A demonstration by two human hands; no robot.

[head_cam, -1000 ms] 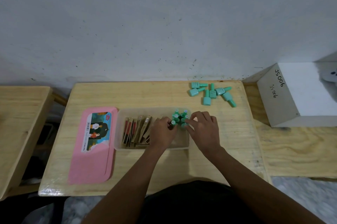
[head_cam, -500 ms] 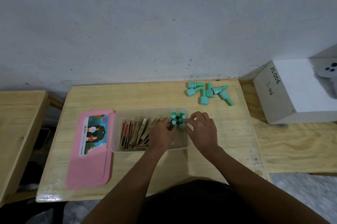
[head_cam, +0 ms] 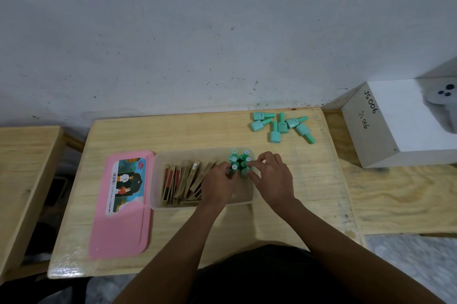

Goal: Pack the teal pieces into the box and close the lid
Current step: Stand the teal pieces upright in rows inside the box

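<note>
Both hands are down in the right end of the clear box [head_cam: 156, 180]; the left hand [head_cam: 218, 186] curls its fingers onto the near-left of the upright teal pieces [head_cam: 233, 156], pinching one, and the right hand [head_cam: 273, 177] pinches another at the cluster's near-right; the cluster stands caps up toward the box's far right corner; gold packets [head_cam: 184, 180] lean in its left part; six loose teal pieces [head_cam: 280, 126] lie on the surface [head_cam: 173, 133] beyond the box, apart from it; the pink lid [head_cam: 118, 232] lies flat just beside the box's left wall
</note>
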